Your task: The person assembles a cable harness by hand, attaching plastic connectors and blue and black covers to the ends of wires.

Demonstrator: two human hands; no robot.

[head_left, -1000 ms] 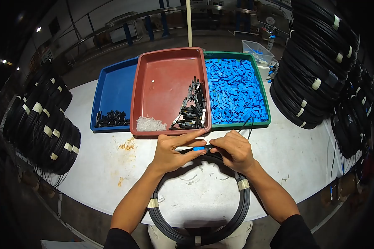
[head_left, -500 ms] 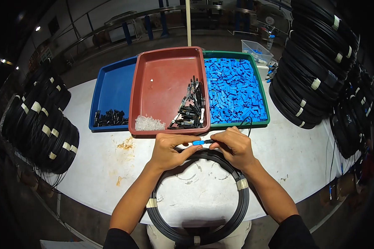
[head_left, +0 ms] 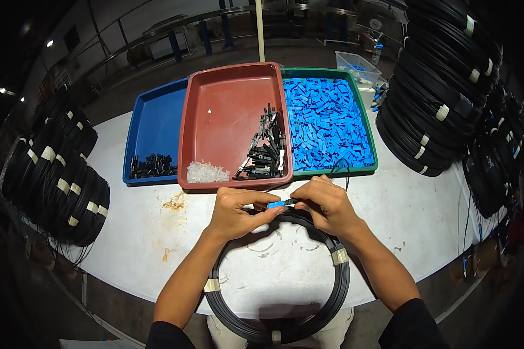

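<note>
Between thumb and forefinger of my left hand is a small bright blue connector housing. My right hand pinches a black cable connector, its tip right at the housing's right end. The two parts lie nearly in line, just in front of the trays. A thin black cable loops up behind my right hand. Below both hands, a coil of black cable, bound with pale tape, rests on the table and overhangs its front edge.
A red tray holds black connectors and clear small pieces. Left of it, a blue tray contains black parts; the green tray is full of blue housings. Stacked cable coils stand left and right. A clear bin sits behind.
The blue housing and black connector have tilted slightly, the right end now higher. My right hand has shifted slightly left and up; both hands keep their pinch. The view has moved a little.
</note>
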